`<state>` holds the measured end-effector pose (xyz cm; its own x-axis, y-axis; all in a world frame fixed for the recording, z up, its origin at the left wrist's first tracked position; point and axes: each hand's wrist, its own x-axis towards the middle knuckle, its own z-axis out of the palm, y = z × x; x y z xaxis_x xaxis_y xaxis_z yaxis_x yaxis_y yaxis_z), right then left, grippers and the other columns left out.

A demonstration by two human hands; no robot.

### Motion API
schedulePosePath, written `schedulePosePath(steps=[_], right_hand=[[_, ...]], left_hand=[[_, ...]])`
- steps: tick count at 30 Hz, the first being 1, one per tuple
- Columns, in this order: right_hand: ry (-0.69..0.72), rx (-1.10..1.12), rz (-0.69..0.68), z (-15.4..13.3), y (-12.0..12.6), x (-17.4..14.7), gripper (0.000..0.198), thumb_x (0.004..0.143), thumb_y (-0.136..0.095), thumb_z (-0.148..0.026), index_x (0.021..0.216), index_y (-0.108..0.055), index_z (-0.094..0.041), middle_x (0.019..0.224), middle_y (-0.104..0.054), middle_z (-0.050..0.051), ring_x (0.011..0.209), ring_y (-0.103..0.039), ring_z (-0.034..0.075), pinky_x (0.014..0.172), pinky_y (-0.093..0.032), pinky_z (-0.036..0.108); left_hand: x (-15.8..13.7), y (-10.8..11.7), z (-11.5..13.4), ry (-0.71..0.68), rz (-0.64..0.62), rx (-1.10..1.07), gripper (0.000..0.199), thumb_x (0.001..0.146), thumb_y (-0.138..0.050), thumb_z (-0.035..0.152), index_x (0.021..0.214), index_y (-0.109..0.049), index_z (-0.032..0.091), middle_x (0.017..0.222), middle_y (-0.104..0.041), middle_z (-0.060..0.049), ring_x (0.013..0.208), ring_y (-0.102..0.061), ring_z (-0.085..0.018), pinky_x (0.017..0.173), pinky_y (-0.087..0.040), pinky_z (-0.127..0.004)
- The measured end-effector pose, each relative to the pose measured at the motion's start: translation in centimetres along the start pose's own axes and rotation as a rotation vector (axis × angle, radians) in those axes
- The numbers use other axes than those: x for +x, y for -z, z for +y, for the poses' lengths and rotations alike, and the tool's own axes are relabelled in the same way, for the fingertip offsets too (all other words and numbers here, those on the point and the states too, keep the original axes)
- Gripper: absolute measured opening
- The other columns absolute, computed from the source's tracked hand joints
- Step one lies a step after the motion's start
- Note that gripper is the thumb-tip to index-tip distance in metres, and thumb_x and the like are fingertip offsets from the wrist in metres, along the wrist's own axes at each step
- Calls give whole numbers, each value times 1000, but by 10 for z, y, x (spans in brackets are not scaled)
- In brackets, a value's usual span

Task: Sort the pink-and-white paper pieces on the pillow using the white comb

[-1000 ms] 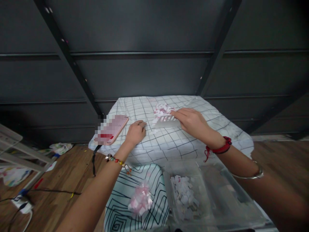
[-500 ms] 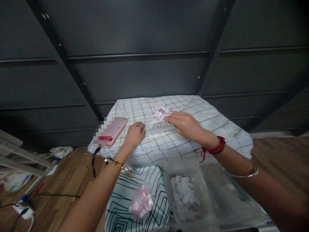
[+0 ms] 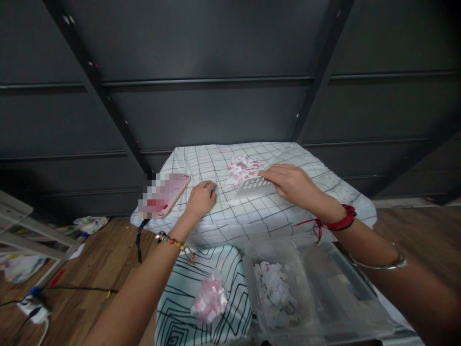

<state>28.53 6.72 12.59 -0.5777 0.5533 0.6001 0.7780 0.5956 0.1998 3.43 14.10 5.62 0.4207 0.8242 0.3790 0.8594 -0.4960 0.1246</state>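
Observation:
My right hand (image 3: 292, 182) pinches the top edge of a white slotted plastic piece (image 3: 252, 186) between thumb and fingers, holding it tilted just above or on the checked cloth. Directly behind it lies a loose pile of white and pink paper scraps (image 3: 243, 168). My left hand (image 3: 202, 198) rests on the cloth to the left of the plastic piece, its fingers curled in. What lies under those fingers, if anything, is hidden. A pink phone (image 3: 169, 194), partly blurred out, lies left of that hand.
The table (image 3: 201, 161) has a checked white cloth. Nearer me are a clear plastic box (image 3: 306, 288) with white paper scraps (image 3: 275, 288) and a patterned teal cloth (image 3: 173, 298) bearing a clear bag of pink pieces (image 3: 209, 300). A power strip (image 3: 34, 310) lies on the floor.
My right hand has moved right with the slotted plastic piece, which now stands farther right of the scrap pile's front. The left hand has stayed in place.

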Motion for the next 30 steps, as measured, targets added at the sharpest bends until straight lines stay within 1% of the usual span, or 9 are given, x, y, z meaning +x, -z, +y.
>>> schedulePosePath(steps=[5, 9, 15, 18, 21, 24, 26, 30], right_hand=[[-54, -64, 10, 2, -2, 0, 37, 78, -37, -2, 103, -62, -14, 88, -67, 8, 84, -60, 18, 74, -47, 33], [-105, -32, 56, 7, 2, -6, 37, 78, -38, -3, 104, -62, -16, 91, -67, 8, 84, -60, 18, 75, -48, 33], [-86, -65, 35, 10, 6, -17, 36, 77, -39, -3, 102, -62, -15, 87, -67, 8, 80, -60, 18, 73, -47, 31], [-52, -121, 0, 9, 9, -18, 38, 74, -39, -1, 101, -62, -14, 83, -67, 8, 78, -60, 19, 72, -47, 31], [-28, -189, -35, 9, 15, -20, 36, 74, -39, -1, 98, -63, -13, 80, -66, 8, 75, -59, 19, 69, -46, 32], [-39, -233, -56, 9, 22, -22, 32, 76, -40, -3, 94, -63, -14, 78, -66, 8, 74, -58, 19, 69, -45, 31], [-54, -251, -44, 9, 25, -22, 32, 76, -40, -3, 96, -63, -15, 79, -66, 7, 75, -58, 19, 70, -45, 31], [-57, -263, -37, 8, 23, -20, 36, 75, -39, -2, 98, -63, -14, 81, -66, 8, 75, -59, 19, 69, -45, 31]], left_hand=[[0, 0, 0, -8, 4, -3, 34, 81, -42, 11, 108, -63, 12, 117, -60, -11, 108, -56, -21, 97, -42, -33], [0, 0, 0, -6, 12, -8, 34, 81, -43, 11, 107, -63, 14, 116, -61, -9, 107, -57, -20, 97, -43, -33], [0, -2, -1, -12, 7, -21, 33, 81, -43, 11, 107, -63, 12, 116, -61, -11, 107, -57, -21, 97, -42, -32], [0, -2, -2, -16, 7, -25, 33, 82, -43, 12, 108, -63, 12, 114, -61, -10, 106, -57, -21, 96, -43, -33], [0, -2, -2, -15, 9, -18, 33, 82, -43, 12, 108, -63, 14, 115, -61, -9, 106, -57, -21, 96, -43, -33], [0, -1, -1, -13, 8, -12, 33, 81, -43, 12, 108, -63, 13, 115, -61, -10, 106, -57, -21, 96, -43, -34], [0, -1, -1, -13, 4, -11, 33, 81, -43, 12, 108, -63, 13, 116, -61, -10, 106, -57, -21, 96, -43, -33], [0, 0, -1, -9, 0, -16, 33, 81, -43, 11, 108, -63, 13, 116, -61, -10, 107, -57, -22, 96, -43, -33]])
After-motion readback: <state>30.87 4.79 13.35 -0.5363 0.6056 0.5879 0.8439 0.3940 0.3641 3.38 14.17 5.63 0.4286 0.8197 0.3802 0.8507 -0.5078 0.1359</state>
